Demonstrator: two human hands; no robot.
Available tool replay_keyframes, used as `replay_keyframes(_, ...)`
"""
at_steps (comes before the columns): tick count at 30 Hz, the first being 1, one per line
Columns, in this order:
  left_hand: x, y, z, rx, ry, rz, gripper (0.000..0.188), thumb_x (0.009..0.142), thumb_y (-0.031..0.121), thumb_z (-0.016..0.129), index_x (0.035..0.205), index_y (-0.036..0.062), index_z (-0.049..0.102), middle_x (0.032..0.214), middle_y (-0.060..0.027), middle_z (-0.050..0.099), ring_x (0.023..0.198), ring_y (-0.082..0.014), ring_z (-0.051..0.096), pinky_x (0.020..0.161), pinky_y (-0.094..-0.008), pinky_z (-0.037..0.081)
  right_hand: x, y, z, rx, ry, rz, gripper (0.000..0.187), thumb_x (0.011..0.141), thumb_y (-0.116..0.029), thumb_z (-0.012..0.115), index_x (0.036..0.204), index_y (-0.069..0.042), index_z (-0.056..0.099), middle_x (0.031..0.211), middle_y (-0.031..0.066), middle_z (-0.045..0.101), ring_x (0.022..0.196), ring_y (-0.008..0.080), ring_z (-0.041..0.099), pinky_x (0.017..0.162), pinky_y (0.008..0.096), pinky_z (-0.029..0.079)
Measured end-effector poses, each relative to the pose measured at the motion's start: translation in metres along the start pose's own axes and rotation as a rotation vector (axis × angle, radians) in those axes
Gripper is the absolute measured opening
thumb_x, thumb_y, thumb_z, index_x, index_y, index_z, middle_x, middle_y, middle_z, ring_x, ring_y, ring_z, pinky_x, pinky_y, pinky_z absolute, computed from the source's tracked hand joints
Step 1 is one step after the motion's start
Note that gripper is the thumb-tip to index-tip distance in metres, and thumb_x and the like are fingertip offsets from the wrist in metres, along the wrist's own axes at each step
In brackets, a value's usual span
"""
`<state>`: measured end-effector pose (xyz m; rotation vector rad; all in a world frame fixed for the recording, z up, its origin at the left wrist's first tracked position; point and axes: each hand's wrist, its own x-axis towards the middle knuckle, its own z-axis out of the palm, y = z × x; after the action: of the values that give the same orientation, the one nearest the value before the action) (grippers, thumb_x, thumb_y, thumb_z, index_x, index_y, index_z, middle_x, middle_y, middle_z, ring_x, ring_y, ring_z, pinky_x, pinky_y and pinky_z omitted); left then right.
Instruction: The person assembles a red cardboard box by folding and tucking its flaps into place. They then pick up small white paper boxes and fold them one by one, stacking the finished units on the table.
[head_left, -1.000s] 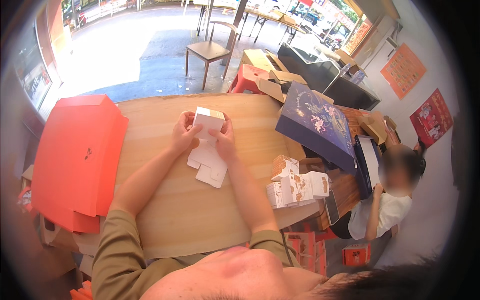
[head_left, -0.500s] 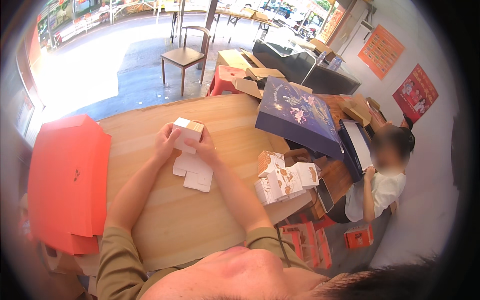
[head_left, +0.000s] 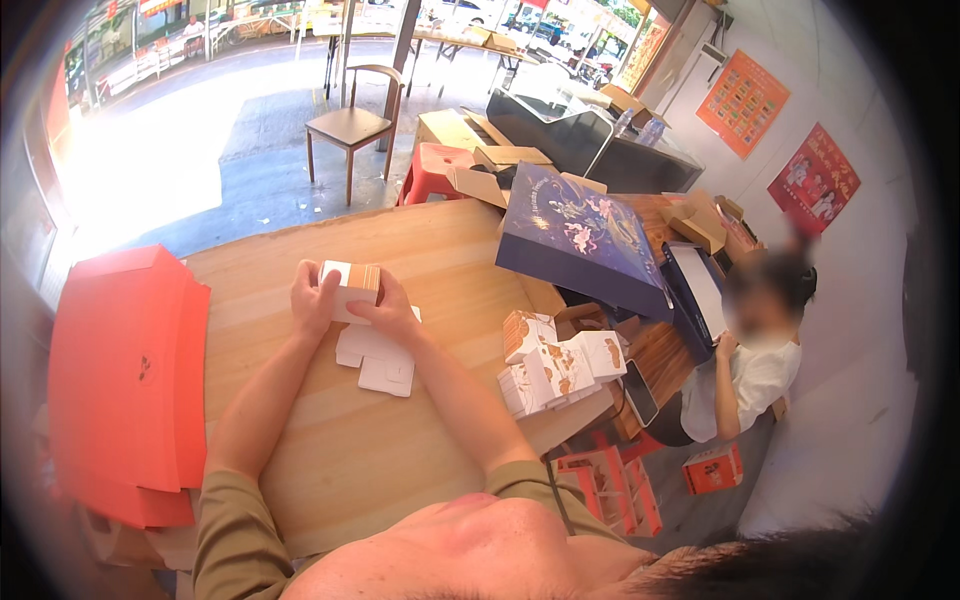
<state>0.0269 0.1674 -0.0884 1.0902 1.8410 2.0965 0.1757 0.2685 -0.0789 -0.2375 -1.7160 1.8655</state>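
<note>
Between my two hands is a small white carton (head_left: 346, 300) with a gold-brown striped side, raised over the wooden table (head_left: 290, 440). My left hand (head_left: 313, 298) closes on its left side, the thumb along the near face. My right hand (head_left: 390, 308) grips the right side, its thumb across the lower edge. Flat unfolded white carton blanks (head_left: 376, 352) lie on the table just below the carton, partly covered by my right hand and forearm. To the right stands a pile of folded white cartons (head_left: 562, 368) with gold-brown patterns.
A stack of red cardboard sheets (head_left: 125, 380) fills the table's left end. On the right are a large dark blue printed box (head_left: 585, 240) and a phone-like dark slab (head_left: 640, 392). Another person (head_left: 750, 370) sits beyond. A chair (head_left: 350, 125) and red stool (head_left: 437, 168) stand ahead.
The whole view has shifted slightly, moving the scene a little left and down. Both hands keep hold of the carton, which has tilted a little.
</note>
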Motion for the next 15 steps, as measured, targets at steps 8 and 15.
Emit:
replay_keyframes(8, 0.009, -0.008, -0.01, -0.194, 0.125, -0.143, 0.034, 0.099, 0.037, 0.069, 0.091, 0.009, 0.051, 0.079, 0.0029, 0.048, 0.072, -0.0064, 0.044, 0.061, -0.0267, 0.039, 0.002, -0.005, 0.002, 0.144, 0.179, -0.038, 0.056, 0.088, -0.003, 0.078, 0.137, -0.002, 0.052, 0.129, 0.0083, 0.065, 0.12, 0.0181, 0.064, 0.101, 0.0358, 0.055)
replay_keyframes(15, 0.011, -0.004, -0.008, -0.368, 0.038, -0.199, 0.022, 0.108, 0.032, 0.057, 0.111, 0.0108, 0.057, 0.09, -0.0003, 0.061, 0.074, -0.0075, 0.056, 0.058, -0.0233, 0.045, 0.005, -0.008, 0.004, 0.184, 0.187, -0.072, 0.059, 0.091, -0.008, 0.079, 0.141, -0.001, 0.048, 0.129, 0.0086, 0.065, 0.122, 0.0167, 0.063, 0.103, 0.0348, 0.054)
